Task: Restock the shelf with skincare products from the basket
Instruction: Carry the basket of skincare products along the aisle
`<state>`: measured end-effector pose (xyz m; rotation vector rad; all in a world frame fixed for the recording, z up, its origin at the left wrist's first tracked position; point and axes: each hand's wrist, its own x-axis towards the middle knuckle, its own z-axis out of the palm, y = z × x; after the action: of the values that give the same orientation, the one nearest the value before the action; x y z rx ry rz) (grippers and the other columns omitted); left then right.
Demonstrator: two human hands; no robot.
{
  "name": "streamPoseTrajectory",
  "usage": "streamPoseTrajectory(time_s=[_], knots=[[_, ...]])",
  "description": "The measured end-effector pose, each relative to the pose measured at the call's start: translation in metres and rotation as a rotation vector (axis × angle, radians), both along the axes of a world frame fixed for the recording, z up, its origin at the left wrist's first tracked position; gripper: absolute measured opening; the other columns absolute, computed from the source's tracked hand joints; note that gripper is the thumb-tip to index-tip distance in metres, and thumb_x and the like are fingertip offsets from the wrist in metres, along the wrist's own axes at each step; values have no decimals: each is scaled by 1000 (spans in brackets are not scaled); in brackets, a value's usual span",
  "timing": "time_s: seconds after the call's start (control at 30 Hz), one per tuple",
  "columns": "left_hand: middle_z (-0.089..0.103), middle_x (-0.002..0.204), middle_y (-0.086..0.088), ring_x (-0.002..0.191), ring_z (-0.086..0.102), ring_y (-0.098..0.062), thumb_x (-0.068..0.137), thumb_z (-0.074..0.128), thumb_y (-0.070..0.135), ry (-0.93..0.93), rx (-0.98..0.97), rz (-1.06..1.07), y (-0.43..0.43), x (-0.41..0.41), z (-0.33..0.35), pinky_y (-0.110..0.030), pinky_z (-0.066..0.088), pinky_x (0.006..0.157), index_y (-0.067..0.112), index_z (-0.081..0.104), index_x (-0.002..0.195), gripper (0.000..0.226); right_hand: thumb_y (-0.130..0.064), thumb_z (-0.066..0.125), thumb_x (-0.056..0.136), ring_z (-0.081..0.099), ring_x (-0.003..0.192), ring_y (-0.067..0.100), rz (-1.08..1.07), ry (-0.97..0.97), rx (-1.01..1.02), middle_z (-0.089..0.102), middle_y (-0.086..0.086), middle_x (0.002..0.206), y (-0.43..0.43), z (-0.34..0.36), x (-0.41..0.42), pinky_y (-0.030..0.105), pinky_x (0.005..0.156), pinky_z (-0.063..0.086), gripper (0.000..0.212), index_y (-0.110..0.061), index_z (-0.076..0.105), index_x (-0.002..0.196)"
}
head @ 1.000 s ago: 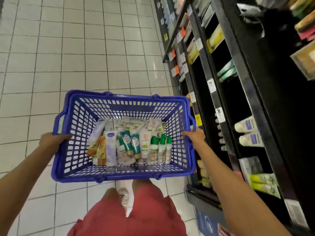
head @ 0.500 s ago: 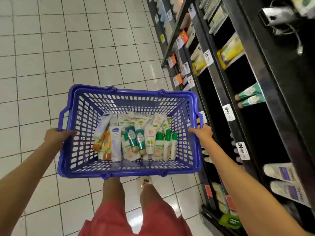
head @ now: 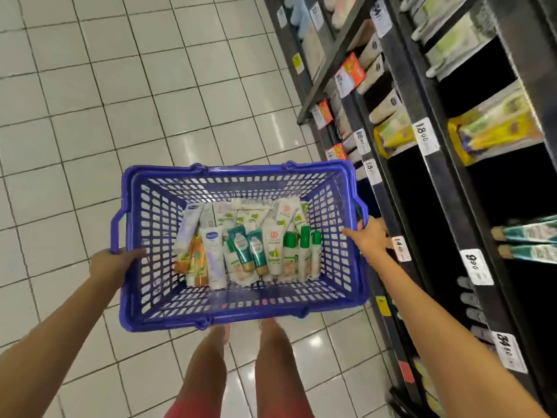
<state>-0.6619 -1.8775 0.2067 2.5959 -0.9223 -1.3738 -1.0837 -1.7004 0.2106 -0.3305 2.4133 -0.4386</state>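
The left hand (head: 111, 260) and right hand (head: 369, 239) grip the basket (head: 241, 170); held flat, the tubes (head: 247, 248) between them should not slide.

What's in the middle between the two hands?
The blue basket, which the left hand and the right hand hold by its sides, with skincare tubes lying on its bottom. The head view shows it.

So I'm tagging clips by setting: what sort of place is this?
Most likely a shop aisle: black shelves with price tags on their edges, and a blue shopping basket of skincare tubes.
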Motion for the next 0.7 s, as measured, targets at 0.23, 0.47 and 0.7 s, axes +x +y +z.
streamPoseTrajectory(time_s=[0.23,0.47,0.7], knots=[[62,110,-25,93,61,-39,68,79,17,-34,-19,58,-64,-31,-91,-47,50,82,-4,58,106,48,-19,78,72,63,93,33,-56,-77,5,67,20,102,-89,-100,-37,32,72,46,29,-3,64,92],[62,113,-23,88,58,-32,70,78,17,-27,-38,99,-105,-50,-191,-43,49,84,8,53,86,31,-20,78,71,64,95,32,22,-74,-56,66,19,107,-161,-208,-64,38,80,51,37,-4,62,100],[62,114,-20,102,61,-37,73,76,26,-127,-47,106,-128,-57,-251,-46,51,88,4,55,104,43,-27,72,78,62,93,23,109,-65,-77,63,15,114,-220,-272,-73,35,81,49,41,-4,53,106]])
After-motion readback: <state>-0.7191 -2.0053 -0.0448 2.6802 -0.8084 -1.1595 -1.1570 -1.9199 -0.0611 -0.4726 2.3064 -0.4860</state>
